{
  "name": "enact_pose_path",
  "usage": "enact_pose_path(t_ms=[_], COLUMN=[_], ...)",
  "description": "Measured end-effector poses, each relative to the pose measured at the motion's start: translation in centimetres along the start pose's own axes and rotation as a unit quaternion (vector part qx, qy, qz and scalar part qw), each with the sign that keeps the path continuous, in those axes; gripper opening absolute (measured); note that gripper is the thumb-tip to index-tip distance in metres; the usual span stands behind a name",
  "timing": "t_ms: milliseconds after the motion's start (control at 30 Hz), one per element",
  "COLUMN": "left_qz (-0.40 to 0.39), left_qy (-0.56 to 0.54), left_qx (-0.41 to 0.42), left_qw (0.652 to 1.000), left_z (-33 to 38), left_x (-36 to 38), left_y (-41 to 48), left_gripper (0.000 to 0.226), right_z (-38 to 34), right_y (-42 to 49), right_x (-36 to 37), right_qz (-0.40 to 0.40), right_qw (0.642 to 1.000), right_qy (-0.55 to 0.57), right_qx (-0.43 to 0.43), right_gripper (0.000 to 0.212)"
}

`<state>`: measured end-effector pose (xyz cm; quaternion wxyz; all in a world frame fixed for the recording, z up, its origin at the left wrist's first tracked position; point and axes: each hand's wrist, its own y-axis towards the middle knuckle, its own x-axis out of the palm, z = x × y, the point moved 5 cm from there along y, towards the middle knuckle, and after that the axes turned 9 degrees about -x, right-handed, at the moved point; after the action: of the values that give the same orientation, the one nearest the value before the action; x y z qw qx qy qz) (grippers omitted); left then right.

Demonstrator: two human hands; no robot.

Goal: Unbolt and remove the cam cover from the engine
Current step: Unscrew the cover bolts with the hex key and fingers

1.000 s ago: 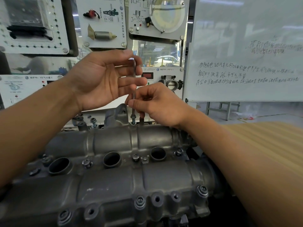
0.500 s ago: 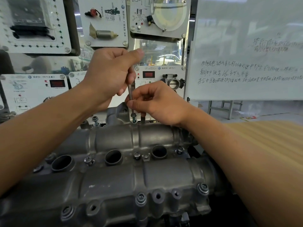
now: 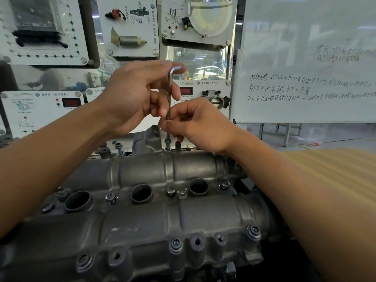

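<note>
The dull grey cast-metal cam cover [image 3: 142,220], with three round wells, sits on the engine below both hands. The left hand [image 3: 130,98] has its grip curled round the bent top of an upright steel hex key [image 3: 168,94]. The right hand [image 3: 199,125] has its grip pinched on the shaft above a raised bolt [image 3: 167,142].

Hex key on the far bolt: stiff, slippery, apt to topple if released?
Probably stiff: the hex key is a straight bare-metal rod. Smooth, so likely slippery in a grip. Upright on the raised bolt, it might topple if released.
</note>
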<state>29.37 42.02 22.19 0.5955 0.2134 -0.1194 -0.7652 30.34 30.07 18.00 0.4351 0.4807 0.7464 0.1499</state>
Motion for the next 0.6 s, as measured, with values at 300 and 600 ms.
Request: enact_pose_path(t_ms=[300, 600], left_qz=[0.049, -0.036], left_qy=[-0.006, -0.060], left_qx=[0.034, -0.027], left_qw=[0.998, 0.997], left_z=[0.70, 0.32], left_x=[-0.65, -0.26], left_y=[-0.30, -0.39], left_gripper=[0.024, 0.050], right_z=[0.28, 0.29], right_y=[0.11, 0.06], right_x=[-0.17, -0.27], right_qz=[-0.004, 0.007], right_qw=[1.000, 1.000], right_qy=[-0.009, -0.006], right_qx=[-0.003, -0.013], right_gripper=[0.013, 0.023])
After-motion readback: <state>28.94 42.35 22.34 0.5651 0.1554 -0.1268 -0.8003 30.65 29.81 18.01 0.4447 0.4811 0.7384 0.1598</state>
